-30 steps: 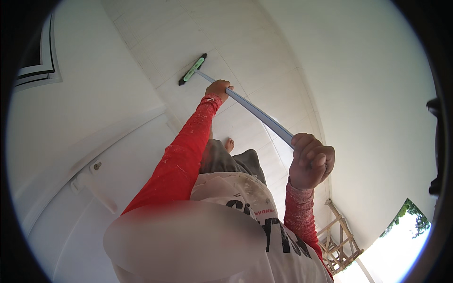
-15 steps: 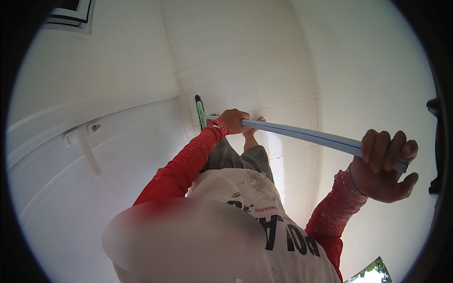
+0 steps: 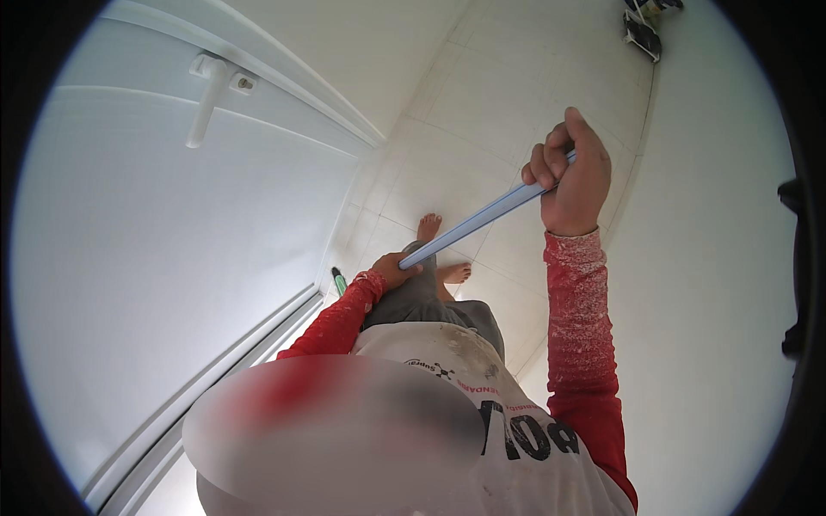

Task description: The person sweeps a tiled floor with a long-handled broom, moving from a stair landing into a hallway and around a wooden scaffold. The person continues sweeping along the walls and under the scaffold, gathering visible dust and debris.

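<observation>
A long pale-blue pole (image 3: pixel 477 222) slants across in front of my legs. Near its upper end, my right hand (image 3: pixel 578 181) curls its fingers round it, raised on the right. My left hand (image 3: pixel 394 270) grips the pole lower down, close to my left knee. On the floor beyond my left forearm shows part of a narrow green head with a dark end cap (image 3: pixel 339 280). My sleeve and leg hide where the pole meets this head, so I cannot tell whether it is a mop or a broom.
On the left stands a white door (image 3: pixel 172 224) with a lever handle (image 3: pixel 205 107). A pale wall (image 3: pixel 714 275) runs along the right. Light tiles (image 3: pixel 482 112) cover the floor under my bare feet. Dark objects (image 3: pixel 644 36) lie by the far right wall.
My view has turned, and the door fills more of the left. My right hand has moved up and inward with the pole's end. The green head now sits nearer, mostly behind my left arm.
</observation>
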The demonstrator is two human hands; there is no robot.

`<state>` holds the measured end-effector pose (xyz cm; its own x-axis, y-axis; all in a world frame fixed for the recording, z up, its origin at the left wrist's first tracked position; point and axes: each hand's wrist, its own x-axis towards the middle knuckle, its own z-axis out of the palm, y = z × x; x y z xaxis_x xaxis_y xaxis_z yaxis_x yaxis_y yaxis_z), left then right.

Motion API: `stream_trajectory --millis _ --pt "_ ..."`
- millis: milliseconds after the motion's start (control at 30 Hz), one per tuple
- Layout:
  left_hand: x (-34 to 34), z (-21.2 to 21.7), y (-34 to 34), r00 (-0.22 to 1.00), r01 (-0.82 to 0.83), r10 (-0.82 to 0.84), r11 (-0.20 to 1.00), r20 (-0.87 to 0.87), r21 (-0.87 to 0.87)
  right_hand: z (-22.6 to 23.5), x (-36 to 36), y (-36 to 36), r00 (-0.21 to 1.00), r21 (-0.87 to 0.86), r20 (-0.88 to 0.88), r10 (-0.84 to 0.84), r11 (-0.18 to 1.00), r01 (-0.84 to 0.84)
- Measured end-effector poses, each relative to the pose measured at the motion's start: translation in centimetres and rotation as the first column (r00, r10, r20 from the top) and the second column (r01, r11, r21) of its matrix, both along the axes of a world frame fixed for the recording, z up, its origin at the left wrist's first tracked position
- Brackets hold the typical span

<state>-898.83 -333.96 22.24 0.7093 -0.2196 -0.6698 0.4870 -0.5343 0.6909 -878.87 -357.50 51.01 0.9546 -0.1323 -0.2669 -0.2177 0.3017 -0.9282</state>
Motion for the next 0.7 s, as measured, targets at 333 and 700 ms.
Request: stream_trajectory --millis 333,700 --pt "8.4 -11.3 -2.8 0.987 -0.151 0.143 0.98 0.071 0.13 -15.4 5.3 3.0 0.963 0.067 -0.024 0.268 0.962 -0.266" --pt "47.3 3.1 -11.4 0.726 -0.155 0.22 0.975 0.652 -0.157 4.3 22.6 -4.8 0.749 -0.422 0.579 0.321 0.904 -0.062"
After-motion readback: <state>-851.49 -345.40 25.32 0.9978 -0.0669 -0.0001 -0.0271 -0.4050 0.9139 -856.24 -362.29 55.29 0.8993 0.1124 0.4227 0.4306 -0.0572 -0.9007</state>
